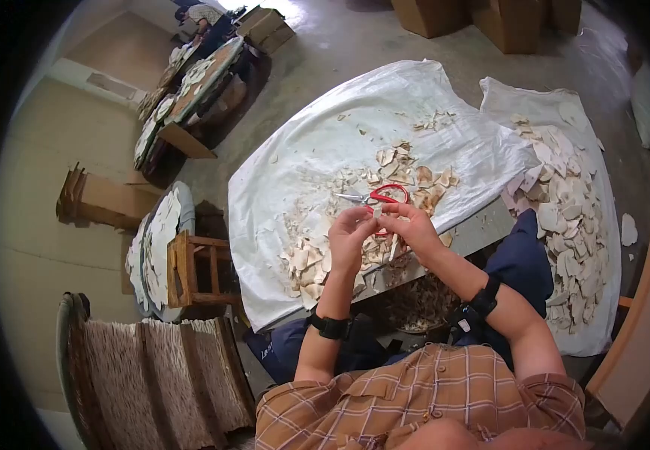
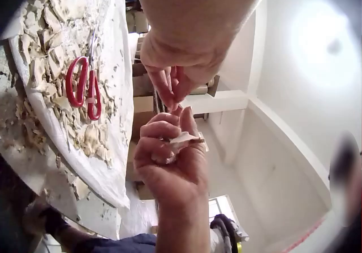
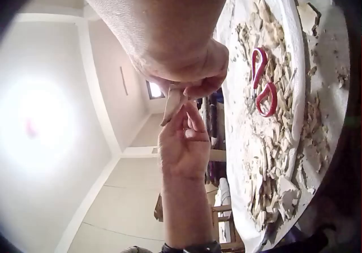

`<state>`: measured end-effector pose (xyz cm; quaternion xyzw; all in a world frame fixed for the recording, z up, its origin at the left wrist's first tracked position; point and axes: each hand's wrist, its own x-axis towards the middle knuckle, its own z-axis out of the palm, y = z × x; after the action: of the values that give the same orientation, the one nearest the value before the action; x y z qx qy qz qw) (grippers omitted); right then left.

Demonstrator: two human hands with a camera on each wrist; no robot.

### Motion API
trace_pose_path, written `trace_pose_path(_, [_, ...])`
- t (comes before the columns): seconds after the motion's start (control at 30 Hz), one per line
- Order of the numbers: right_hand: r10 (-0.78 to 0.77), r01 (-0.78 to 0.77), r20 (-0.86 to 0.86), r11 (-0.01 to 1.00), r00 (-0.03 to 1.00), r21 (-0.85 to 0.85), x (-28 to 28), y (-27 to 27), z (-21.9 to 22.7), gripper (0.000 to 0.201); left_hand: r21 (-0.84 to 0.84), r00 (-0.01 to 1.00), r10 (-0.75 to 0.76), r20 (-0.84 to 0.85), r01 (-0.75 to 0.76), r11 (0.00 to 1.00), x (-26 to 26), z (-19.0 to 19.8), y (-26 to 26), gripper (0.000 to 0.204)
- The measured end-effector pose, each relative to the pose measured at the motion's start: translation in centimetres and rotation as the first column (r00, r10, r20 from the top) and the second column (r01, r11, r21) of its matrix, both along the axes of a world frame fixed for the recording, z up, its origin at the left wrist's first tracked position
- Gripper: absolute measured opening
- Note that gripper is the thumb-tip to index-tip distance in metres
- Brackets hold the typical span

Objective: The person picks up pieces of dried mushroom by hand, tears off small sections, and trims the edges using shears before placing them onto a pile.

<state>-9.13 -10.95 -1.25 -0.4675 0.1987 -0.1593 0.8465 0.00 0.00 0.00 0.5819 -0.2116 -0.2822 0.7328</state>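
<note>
Pinching a small bit (image 1: 377,213) with left hand (image 1: 349,238), gripping a pale piece (image 2: 182,139) with right hand (image 1: 413,231); liable to drop either through slack fingertips, or crack through overpressing.

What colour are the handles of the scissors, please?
The handles are red, clearest in the left wrist view.
</note>
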Motion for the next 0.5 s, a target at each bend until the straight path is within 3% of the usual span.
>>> trace_pose_path(0.2, [0.044, -0.035, -0.058, 0.988, 0.997, 0.151, 0.0, -0.4, 0.0, 0.024, 0.02, 1.0, 0.015, 0.027, -0.016, 1.0, -0.6, -0.2, -0.2, 0.018])
trace_pose_path(0.27, [0.013, -0.032, 0.055, 0.932, 0.998, 0.361, 0.0, -0.6, -0.4, 0.018, 0.017, 1.0, 0.01, 0.007, -0.01, 1.0, -0.9, 0.3, -0.2, 0.016])
trace_pose_path(0.3, [0.012, -0.03, 0.053, 0.933, 0.999, 0.358, 0.0, -0.7, 0.2, 0.018, 0.014, 1.0, 0.009, 0.005, -0.009, 1.0, -0.9, 0.4, -0.1, 0.016])
trace_pose_path(0.37, [-0.056, 0.023, 0.036, 0.799, 0.998, 0.601, -0.4, -1.3, 1.8, 0.015, 0.065, 0.999, 0.025, -0.026, -0.023, 0.998, -0.8, 0.9, 0.2, 0.016])
trace_pose_path(0.4, [-0.036, -0.076, 0.166, 0.779, 0.986, 0.622, -0.3, -1.8, 0.8, 0.015, 0.057, 0.998, 0.047, -0.038, -0.044, 0.997, -0.8, 1.0, 0.5, 0.015])
trace_pose_path(0.43, [-0.051, -0.059, 0.159, 0.786, 0.986, 0.615, -0.4, -2.3, 0.5, 0.015, 0.089, 0.995, 0.077, -0.057, -0.072, 0.993, -0.9, 1.2, 0.7, 0.013])
trace_pose_path(0.5, [0.003, -0.258, 0.365, 0.714, 0.931, 0.651, -0.7, -3.1, 0.4, 0.017, 0.143, 0.996, 0.076, -0.048, -0.068, 0.987, -0.7, 1.1, 1.9, 0.014])
